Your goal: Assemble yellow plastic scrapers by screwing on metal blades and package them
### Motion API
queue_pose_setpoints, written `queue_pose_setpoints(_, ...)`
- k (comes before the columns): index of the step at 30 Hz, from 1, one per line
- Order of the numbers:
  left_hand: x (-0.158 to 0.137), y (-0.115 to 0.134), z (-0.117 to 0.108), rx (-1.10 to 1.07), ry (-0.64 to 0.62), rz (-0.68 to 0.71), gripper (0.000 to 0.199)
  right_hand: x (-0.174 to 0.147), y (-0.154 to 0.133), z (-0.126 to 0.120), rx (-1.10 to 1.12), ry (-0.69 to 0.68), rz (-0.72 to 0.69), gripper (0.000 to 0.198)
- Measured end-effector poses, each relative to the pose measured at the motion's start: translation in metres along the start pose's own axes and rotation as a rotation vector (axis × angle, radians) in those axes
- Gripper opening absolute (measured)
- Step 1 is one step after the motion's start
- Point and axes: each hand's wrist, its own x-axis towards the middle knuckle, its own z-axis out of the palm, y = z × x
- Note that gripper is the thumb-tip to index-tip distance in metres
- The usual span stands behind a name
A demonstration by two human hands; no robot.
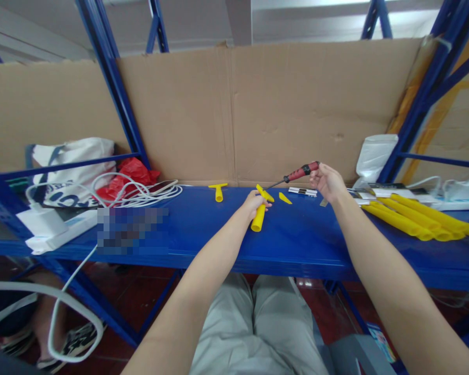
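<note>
My left hand (pixel 250 204) is closed around a yellow T-shaped plastic handle (pixel 258 219), its round open end pointing toward me. In my right hand (pixel 330 181), the fingertips pinch the butt end of a red and black screwdriver (pixel 303 172). The screwdriver's shaft slants down to the left, and its tip meets the head of the handle; whether it sits in a screw is too small to tell. Just right of that head lies a loose yellow wedge-shaped piece (pixel 285 198). A second yellow T-shaped handle (pixel 219 193) stands farther back on the left.
The blue shelf top (pixel 203 237) ends at a cardboard wall (pixel 297 109). White-and-black strips (pixel 303 192) and a small metallic flat piece (pixel 323 202) lie near my right hand. Several yellow tubes (pixel 410 221) rest at right. Coiled white cable (pixel 148 195) and a power strip (pixel 64 234) occupy the left.
</note>
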Motion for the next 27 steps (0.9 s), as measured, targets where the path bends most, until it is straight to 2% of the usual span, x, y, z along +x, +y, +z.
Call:
queue_pose_setpoints(5,0.0008,-0.0004,0.0001,-0.021,0.010,-0.005,0.064,0.0031,0.0025,-0.0039,-0.004,-0.023,-0.033,0.035)
queue_pose_setpoints(12,-0.0017,0.0013,0.0006,0.001,0.000,-0.001,0.064,0.0074,0.0060,-0.0081,-0.018,0.062,0.022,0.046)
queue_pose_setpoints(21,0.0005,0.0000,0.0002,0.004,0.004,-0.005,0.066,0.0028,0.0026,-0.0059,0.011,-0.021,0.012,0.027)
queue_pose_setpoints(27,-0.0009,0.0008,0.0007,0.018,-0.003,-0.004,0.067,0.0037,0.0036,-0.0058,0.024,0.019,0.007,0.020)
